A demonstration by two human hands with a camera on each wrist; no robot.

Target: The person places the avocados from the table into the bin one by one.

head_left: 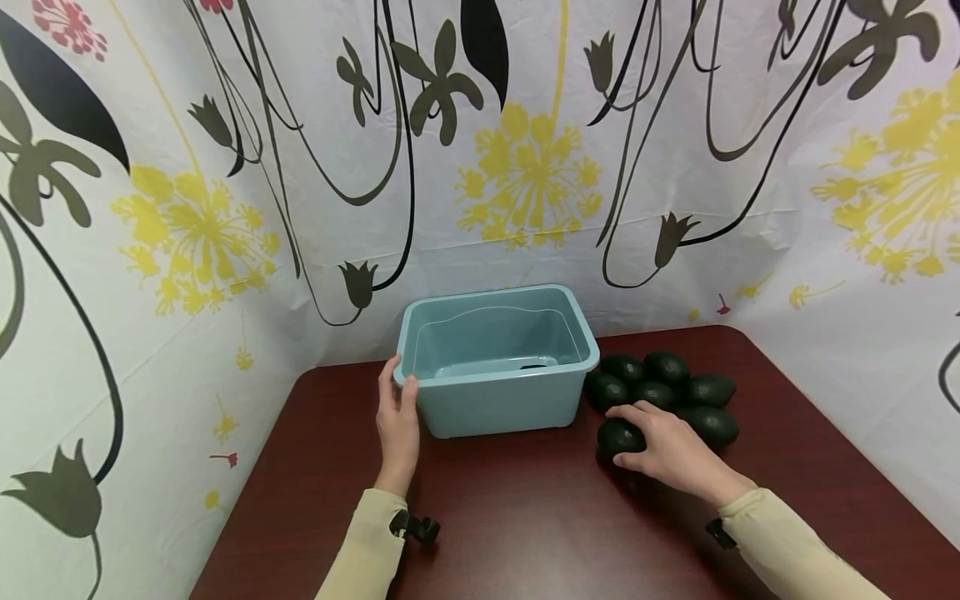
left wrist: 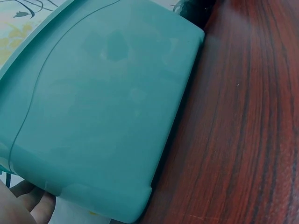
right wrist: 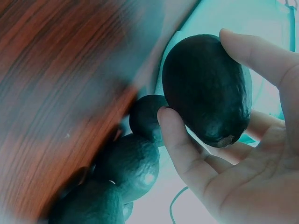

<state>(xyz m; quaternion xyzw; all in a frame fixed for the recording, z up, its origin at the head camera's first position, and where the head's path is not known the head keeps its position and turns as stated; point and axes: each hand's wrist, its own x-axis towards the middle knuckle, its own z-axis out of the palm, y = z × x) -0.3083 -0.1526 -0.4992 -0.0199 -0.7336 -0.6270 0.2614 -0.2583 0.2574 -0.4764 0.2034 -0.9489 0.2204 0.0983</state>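
Note:
A light blue plastic bin (head_left: 495, 408) stands on the table. At its front left corner, my left hand (head_left: 397, 433) holds the rim, with the thumb in front and fingers (left wrist: 44, 205) bent against the side wall. My right hand (head_left: 671, 446) grips a dark green avocado (head_left: 619, 437) between thumb and fingers; the right wrist view shows the avocado (right wrist: 205, 88) with its stem end toward the palm. Several more avocados (head_left: 711, 390) lie grouped just behind that hand, right of the bin. Inside the bin a small dark shape (head_left: 534, 366) shows above the front rim, mostly hidden.
The dark red wood-grain table (head_left: 517, 517) has rounded back corners. A white cloth (head_left: 480, 200) with printed flowers hangs behind and along both sides, close to the bin's back. Black straps (head_left: 414, 527) circle both sleeves at the wrists.

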